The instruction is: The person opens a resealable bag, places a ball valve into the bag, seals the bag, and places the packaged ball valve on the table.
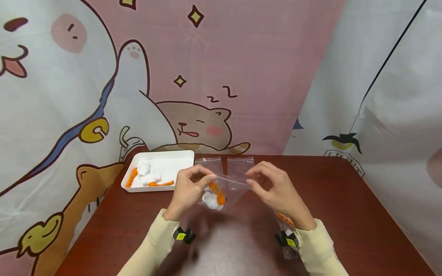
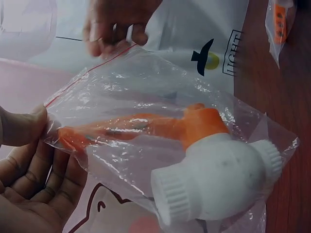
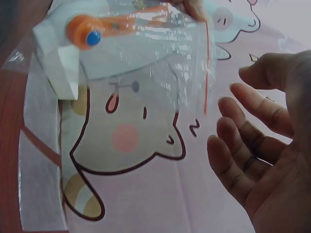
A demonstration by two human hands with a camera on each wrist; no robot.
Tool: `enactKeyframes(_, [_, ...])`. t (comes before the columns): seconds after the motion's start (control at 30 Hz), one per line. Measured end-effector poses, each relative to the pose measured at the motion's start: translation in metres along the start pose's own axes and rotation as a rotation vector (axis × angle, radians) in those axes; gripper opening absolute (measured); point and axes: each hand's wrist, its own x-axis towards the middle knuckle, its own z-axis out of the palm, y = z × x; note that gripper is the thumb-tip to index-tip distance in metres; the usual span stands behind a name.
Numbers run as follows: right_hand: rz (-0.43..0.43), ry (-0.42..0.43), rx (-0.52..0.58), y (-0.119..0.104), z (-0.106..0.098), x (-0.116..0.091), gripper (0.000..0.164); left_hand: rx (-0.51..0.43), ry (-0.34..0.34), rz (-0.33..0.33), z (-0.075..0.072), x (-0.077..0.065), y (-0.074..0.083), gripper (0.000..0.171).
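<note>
My left hand (image 1: 190, 188) pinches one top corner of a clear zip bag (image 2: 146, 77) between thumb and fingers, holding it up over the table. Inside hangs a white plastic ball valve (image 2: 218, 179) with ribbed ends and an orange lever handle (image 2: 160, 126); a blue dot (image 3: 94, 38) marks the handle's hub. A red line (image 3: 206, 73) runs along the bag's zip edge. Near the other end of that edge is my right hand (image 1: 276, 188), its thumb and fingers spread apart with nothing between them in the right wrist view.
A white tray (image 1: 172, 163) at the back left holds white valve bodies (image 1: 150, 178) and orange handles (image 1: 131, 177). Two flat clear bags (image 1: 240, 165) lie behind the hands. Another bag with an orange piece (image 1: 286, 220) lies under my right forearm on the brown table (image 1: 352, 207).
</note>
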Motion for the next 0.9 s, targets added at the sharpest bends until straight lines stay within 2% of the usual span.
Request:
enactKeyframes(0.1, [-0.019,-0.026,-0.012,-0.004,0.006,0.006,0.023,-0.004,-0.006,0.001,0.004,0.001,0.002,0.007])
enactKeyframes(0.37, [0.004,-0.127,-0.042,-0.012,0.018,0.016,0.015,-0.034,-0.045,-0.007,0.013,0.000,0.004,0.006])
enactKeyframes(0.67, [-0.025,-0.137,-0.028,-0.016,0.025,0.018,0.006,-0.073,-0.083,0.026,0.020,-0.001,0.004,0.005])
enactKeyframes(0.9, [-0.040,-0.126,-0.035,-0.016,0.026,0.018,0.006,-0.088,-0.088,0.022,0.021,-0.002,0.003,0.005])
